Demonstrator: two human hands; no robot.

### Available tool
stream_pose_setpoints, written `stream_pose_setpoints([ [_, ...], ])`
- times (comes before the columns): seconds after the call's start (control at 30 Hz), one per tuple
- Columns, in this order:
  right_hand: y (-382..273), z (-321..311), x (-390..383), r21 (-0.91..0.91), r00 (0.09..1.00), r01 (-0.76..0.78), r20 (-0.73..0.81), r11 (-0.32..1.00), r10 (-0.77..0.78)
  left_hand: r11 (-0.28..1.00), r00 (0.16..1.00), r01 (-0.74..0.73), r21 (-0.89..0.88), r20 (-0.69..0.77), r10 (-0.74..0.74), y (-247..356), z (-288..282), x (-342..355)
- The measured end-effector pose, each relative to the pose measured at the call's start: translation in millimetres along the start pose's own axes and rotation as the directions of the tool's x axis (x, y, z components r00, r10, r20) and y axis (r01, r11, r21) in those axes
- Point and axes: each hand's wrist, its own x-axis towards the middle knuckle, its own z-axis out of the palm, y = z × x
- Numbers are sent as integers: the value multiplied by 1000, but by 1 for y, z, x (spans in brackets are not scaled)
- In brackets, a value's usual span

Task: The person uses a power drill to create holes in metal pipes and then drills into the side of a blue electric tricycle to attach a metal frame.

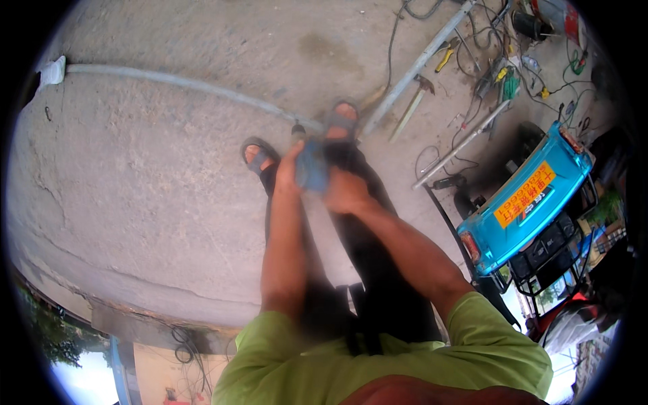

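I grip a blue power tool [312, 167] in front of my legs, its dark round nose [298, 130] pointing away from me. My left hand [289, 167] is closed on its left side near the front. My right hand [345, 190] is closed on its right rear part; the fingers are blurred. A long pale pipe [189, 86] lies on the ground beyond, passing behind the tool toward my sandaled feet.
At upper right lie another pipe [416, 71], a hammer [422, 86], yellow-handled pliers [443, 61], a metal tube [466, 138], tangled cables and other tools. A turquoise vehicle [530, 202] stands at right. A concrete edge [121, 314] runs along the lower left, with cables below.
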Motion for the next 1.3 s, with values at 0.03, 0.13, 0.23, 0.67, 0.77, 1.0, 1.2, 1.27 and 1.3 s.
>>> stream_pose_setpoints([
  [0.03, 0, 1, 2, -1, 1000, -3, 0, 1000, 3, 1000, 1000, 13, -8, 2, -13, 2, -1, 1],
  [0.13, -1, 6, 5, 5, 1000, -12, 22, 1000, 12, 999, 1000, -21, 25, -9, 21, 6, -3, 2],
  [0.23, -1, 10, 2, 28, 1000, -16, 8, 999, 16, 1000, 1000, 24, -7, 10, -24, 3, -6, -1],
  [0.67, 5, 11, -2, 59, 999, -12, -32, 998, 14, 1000, 1000, -13, 6, 4, 13, 3, 0, -2],
  [0.77, 5, 13, 6, 39, 988, 57, -144, 998, -51, 999, 999, -16, -32, 44, 17, 5, -1, 5],
  [1.0, 10, 17, -2, 65, 992, 46, -120, 997, -38, 1000, 998, -12, -14, 63, 13, -1, -6, 2],
  [1.2, 20, 20, -57, -11, 993, 75, -95, 997, -76, 997, 998, 60, -42, 33, -59, -37, -4, -48],
  [1.27, 25, 21, -79, -41, 984, 101, -144, 994, -106, 1000, 1000, 23, 7, 20, -24, -50, 2, -70],
  [1.3, 28, 22, -88, -49, 976, 131, -167, 990, -137, 1000, 998, -10, -18, 55, 11, -57, 6, -82],
])
